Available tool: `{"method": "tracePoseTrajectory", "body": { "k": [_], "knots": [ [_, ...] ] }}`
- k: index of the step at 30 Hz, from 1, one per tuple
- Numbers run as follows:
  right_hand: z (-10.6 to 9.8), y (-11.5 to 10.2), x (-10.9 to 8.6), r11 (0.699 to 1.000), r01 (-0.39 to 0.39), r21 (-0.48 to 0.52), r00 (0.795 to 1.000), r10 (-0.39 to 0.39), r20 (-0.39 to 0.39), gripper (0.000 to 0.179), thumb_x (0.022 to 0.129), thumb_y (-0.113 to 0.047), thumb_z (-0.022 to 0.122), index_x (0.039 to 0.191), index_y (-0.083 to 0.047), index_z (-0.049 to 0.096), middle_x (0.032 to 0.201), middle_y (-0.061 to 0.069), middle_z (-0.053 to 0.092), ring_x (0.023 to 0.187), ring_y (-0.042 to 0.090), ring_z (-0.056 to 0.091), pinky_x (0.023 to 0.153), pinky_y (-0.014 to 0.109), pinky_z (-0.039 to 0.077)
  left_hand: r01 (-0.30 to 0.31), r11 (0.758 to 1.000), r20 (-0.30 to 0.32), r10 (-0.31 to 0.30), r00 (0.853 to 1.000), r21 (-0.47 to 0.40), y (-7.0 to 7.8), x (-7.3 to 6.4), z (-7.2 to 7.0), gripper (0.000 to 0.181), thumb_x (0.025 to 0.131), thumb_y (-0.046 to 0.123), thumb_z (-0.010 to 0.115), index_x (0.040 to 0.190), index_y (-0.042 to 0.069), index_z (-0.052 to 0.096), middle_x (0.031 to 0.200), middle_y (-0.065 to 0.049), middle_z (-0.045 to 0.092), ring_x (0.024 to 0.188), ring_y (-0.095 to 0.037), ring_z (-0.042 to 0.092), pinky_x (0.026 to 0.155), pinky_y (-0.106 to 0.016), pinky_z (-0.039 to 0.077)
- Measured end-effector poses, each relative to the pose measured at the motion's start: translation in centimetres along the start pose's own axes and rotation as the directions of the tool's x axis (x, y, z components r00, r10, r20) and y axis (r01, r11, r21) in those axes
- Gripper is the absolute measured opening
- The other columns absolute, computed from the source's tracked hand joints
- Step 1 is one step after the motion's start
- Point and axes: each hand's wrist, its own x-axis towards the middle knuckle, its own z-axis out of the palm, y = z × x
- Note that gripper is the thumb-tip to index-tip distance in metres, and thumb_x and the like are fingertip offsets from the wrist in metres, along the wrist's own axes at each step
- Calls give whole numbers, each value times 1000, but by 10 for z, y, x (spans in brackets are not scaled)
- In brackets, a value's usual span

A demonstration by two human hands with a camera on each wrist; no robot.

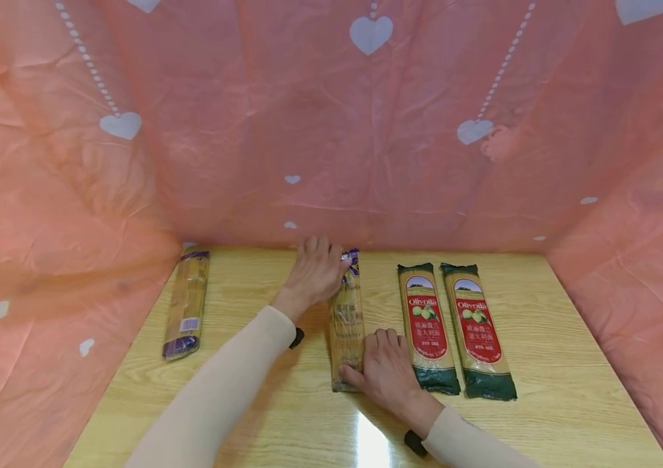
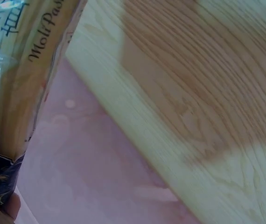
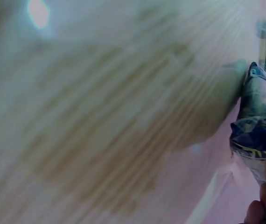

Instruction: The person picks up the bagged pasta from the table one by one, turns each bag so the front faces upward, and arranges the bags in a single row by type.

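Note:
A clear packet of spaghetti [image 1: 347,322] with a purple end is held upright lengthwise in the middle of the table in the head view. My left hand [image 1: 315,273] grips its far end, and a fingertip [image 2: 12,206] shows beside the dark wrapper end in the left wrist view. Lower down, my right hand [image 1: 389,370] holds the near end, its thumb lying across the packet's corner. In the right wrist view, fingers [image 3: 255,212] sit on the packet below a dark blue band [image 3: 256,137].
Another purple-ended spaghetti packet [image 1: 187,305] lies at the table's left. Two red-labelled Olivoilà spaghetti packets, one nearer [image 1: 427,328] and one farther right [image 1: 478,331], lie side by side. Pink sheeting [image 1: 320,130] with hearts encloses the wooden table [image 1: 565,364].

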Motion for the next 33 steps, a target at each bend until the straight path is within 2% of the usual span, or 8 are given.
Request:
{"method": "tracePoseTrajectory", "body": {
  "k": [3,7,13,16,19,23,29,33],
  "knots": [
    [-3,2,-4,1000,-5,0,1000,5,-1,63,86,-65,76,80,-7,53,80,8,52,80,28,46,73,40,37,14,1000,54,-13,998,-25,7,4,2,39,114,38,44,106,2,57,94,-12,45,92,-32,40,89,-50,36],
    [-11,11,-9,1000,-27,13,1000,27,14,62,86,-63,78,81,-6,55,80,8,51,79,27,45,71,39,36,47,996,163,-35,986,-72,19,14,6,41,115,39,38,111,3,56,100,-12,45,99,-33,41,93,-51,36],
    [-22,24,-7,998,-65,3,994,65,86,62,89,-64,75,80,-7,53,78,7,49,76,24,39,68,35,30,67,993,249,-42,968,-93,34,36,19,43,116,41,32,116,6,58,100,-9,43,102,-29,40,93,-47,37],
    [-26,30,-4,997,-82,-11,989,83,119,62,90,-64,74,78,-6,54,76,7,48,75,25,39,68,36,29,81,990,292,-45,955,-112,40,46,27,45,116,41,31,124,5,58,103,-9,43,104,-28,39,95,-46,40],
    [-27,35,0,993,-117,-15,980,118,159,62,90,-63,73,78,-6,56,76,8,50,78,27,42,69,39,32,89,986,324,-40,945,-137,45,55,36,51,116,40,32,138,1,55,113,-12,48,110,-29,42,105,-49,43],
    [-26,43,4,990,-141,-4,968,139,211,60,92,-63,71,76,-8,54,80,11,54,86,32,49,72,41,36,78,986,345,-23,938,-145,48,64,45,55,116,38,34,150,-1,51,135,-18,53,126,-33,46,120,-53,39],
    [-24,49,11,990,-142,0,961,138,238,59,94,-63,69,76,-9,54,82,10,56,84,30,49,70,40,34,68,990,343,-21,939,-125,47,71,52,53,117,37,34,149,0,54,149,-21,53,139,-36,46,125,-52,35],
    [-21,52,15,989,-147,-22,961,148,235,58,96,-62,68,77,-8,55,85,12,58,84,30,50,71,40,35,54,993,388,-7,922,-109,50,72,53,55,116,39,35,154,2,50,155,-21,50,148,-38,41,127,-53,30]
  ]
}}
